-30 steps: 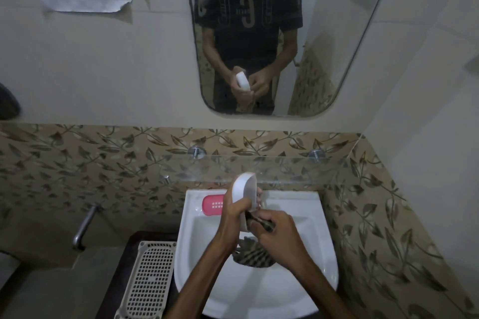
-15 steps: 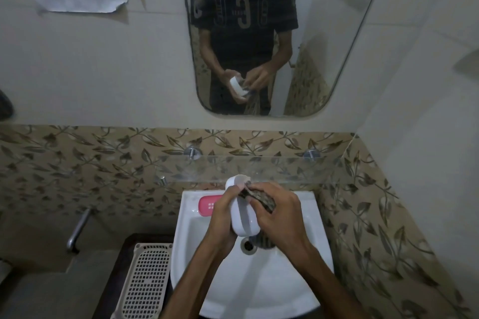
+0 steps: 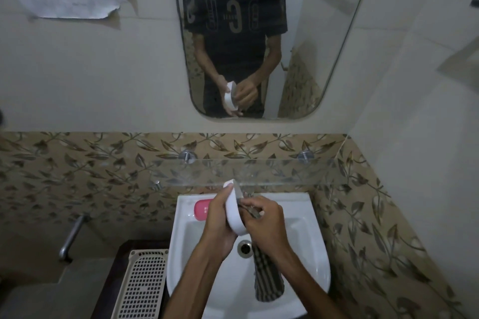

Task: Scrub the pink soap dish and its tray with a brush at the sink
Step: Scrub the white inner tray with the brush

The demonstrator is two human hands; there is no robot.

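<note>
Over the white sink my left hand grips a white oval tray, held on edge with its hollow side facing right. My right hand is closed on a dark striped cloth and presses part of it into the tray's hollow; the rest hangs down into the basin. A pink soap dish piece with small holes lies on the sink's back left rim, partly hidden by my left hand. No brush is in sight.
The drain sits below my hands. A glass shelf runs along the patterned tiles above the sink. A beige perforated basket stands left of the sink. A metal pipe sticks out at the left. A mirror hangs above.
The tray has tilted from near upright to leaning left at the top. My right hand has slid down along its hollow with the cloth, whose tail now hangs lower into the basin.
</note>
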